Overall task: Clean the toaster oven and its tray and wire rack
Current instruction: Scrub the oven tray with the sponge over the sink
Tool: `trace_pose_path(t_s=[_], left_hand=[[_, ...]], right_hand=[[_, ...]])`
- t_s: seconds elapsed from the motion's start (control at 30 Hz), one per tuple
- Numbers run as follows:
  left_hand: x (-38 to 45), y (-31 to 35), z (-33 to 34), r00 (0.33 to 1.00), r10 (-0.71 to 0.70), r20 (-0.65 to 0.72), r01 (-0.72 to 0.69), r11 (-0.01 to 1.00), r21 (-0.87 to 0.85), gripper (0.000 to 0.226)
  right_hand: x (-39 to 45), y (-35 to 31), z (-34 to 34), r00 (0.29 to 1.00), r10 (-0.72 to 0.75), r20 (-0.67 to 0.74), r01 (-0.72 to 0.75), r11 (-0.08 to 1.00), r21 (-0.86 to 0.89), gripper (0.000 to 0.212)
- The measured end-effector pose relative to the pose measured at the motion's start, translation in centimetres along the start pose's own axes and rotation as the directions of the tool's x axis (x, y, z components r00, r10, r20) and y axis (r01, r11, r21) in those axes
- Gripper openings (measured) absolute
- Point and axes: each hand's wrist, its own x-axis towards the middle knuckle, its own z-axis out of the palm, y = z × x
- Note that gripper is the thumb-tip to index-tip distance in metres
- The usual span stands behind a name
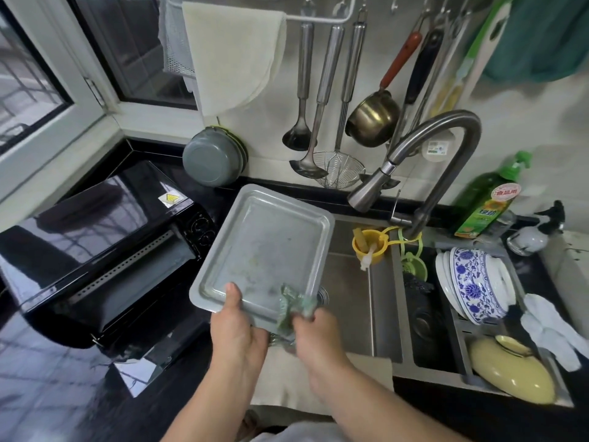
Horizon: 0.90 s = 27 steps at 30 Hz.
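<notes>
A grey metal tray [271,237] is held tilted over the left edge of the sink [347,291]. My left hand [237,327] grips its near edge, thumb on the inner face. My right hand [314,333] holds a crumpled green cloth [294,306] against the tray's near right corner. The black toaster oven [95,237] sits on the dark counter at the left with its door hanging open [146,368]. The wire rack is not visible.
A curved steel faucet [446,154] arches over the sink. A green dish-soap bottle [484,202] and a spray bottle [538,231] stand at the right. Bowls [478,282] and a yellow lid [510,368] fill the drying rack. Ladles and a pot [373,119] hang on the wall.
</notes>
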Motion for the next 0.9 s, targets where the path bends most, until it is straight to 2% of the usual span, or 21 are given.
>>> trace_pose_path(t_s=[0.03,0.1,0.17,0.3,0.37,0.43,0.5,0.57,0.67,0.73,0.77,0.83,0.9], left_hand=[[0.1,0.1,0.3,1.0,0.005,-0.001,-0.005,1.0,0.007,0.035],[0.0,0.2,0.5,1.0,0.024,0.005,-0.024,0.999,0.044,0.029],[-0.5,0.3,0.1,0.999,0.012,0.035,-0.015,0.995,0.094,0.024],[-1.3,0.5,-0.5,0.997,-0.002,0.072,-0.009,0.989,0.149,0.028],[-1.2,0.7,-0.2,0.997,0.022,0.07,-0.032,0.988,0.148,0.028],[-1.0,0.7,0.5,0.998,0.032,0.048,-0.038,0.991,0.132,0.029],[-0.8,0.5,1.1,0.999,0.048,-0.006,-0.047,0.994,0.102,0.034],[-0.7,0.3,0.9,0.998,0.069,-0.011,-0.067,0.992,0.111,0.032],[-1.4,-0.4,-0.5,1.0,0.027,0.01,-0.028,0.988,0.149,0.023],[-1.9,-1.0,-1.3,0.999,-0.028,0.028,0.022,0.984,0.174,0.023],[-2.0,-1.1,-1.4,0.999,-0.038,0.032,0.032,0.985,0.169,0.023],[-1.6,-0.9,-0.9,1.0,-0.023,0.018,0.02,0.99,0.136,0.021],[-1.0,-0.5,0.0,1.0,-0.003,-0.016,0.004,0.995,0.096,0.022]], right_hand=[[-0.3,0.8,0.2,0.999,0.02,0.027,-0.021,1.0,0.013,0.009],[1.5,0.0,-0.5,1.0,0.01,-0.005,-0.01,0.999,-0.037,0.015],[4.6,-3.3,-1.9,0.996,-0.03,-0.089,0.026,0.999,-0.045,0.017],[8.6,-10.2,-4.5,0.979,-0.063,-0.192,0.076,0.995,0.059,0.026],[7.3,-9.3,-3.8,0.973,-0.086,-0.215,0.088,0.996,-0.001,0.017],[4.5,-4.9,-1.9,0.986,-0.06,-0.154,0.056,0.998,-0.033,0.007],[1.0,-0.4,-0.1,1.0,0.026,0.014,-0.026,1.0,0.01,0.006],[0.5,0.6,-0.2,0.994,0.078,0.082,-0.084,0.994,0.069,0.009],[4.8,-4.1,-2.9,0.991,-0.033,-0.129,0.037,0.999,0.027,0.008],[6.8,-8.3,-4.9,0.973,-0.068,-0.219,0.091,0.992,0.093,0.004],[7.3,-9.3,-5.4,0.968,-0.086,-0.235,0.111,0.989,0.096,0.006],[6.5,-8.5,-4.7,0.966,-0.113,-0.232,0.111,0.994,-0.02,0.003],[4.1,-4.6,-2.5,0.984,-0.076,-0.162,0.069,0.996,-0.05,0.009]])
